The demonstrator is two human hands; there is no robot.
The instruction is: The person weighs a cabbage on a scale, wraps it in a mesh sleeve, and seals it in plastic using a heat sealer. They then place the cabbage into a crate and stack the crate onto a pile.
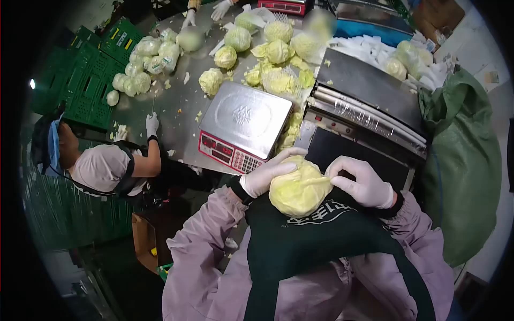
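Note:
A pale yellow-green cabbage (300, 193) is held close against my dark apron (321, 243). My left hand (272, 174), in a white glove, wraps around its upper left side. With thumb and fingers pinched, my right hand (367, 184), also gloved in white, grips a leaf edge at the cabbage's right side. Just beyond my left hand stands a weighing scale (246, 117) with a bare steel plate and a red-framed keypad. Ahead of my right hand is a wrapping machine (369, 107) with rollers and a dark flat plate.
Several cabbages (238, 39) and loose leaves lie on the metal table (179, 115). Bagged cabbages (155, 53) are piled at the far left near green crates (85, 75). A co-worker (107, 166) stands at left; other gloved hands (221, 9) show at the top. A green sack (463, 166) stands right.

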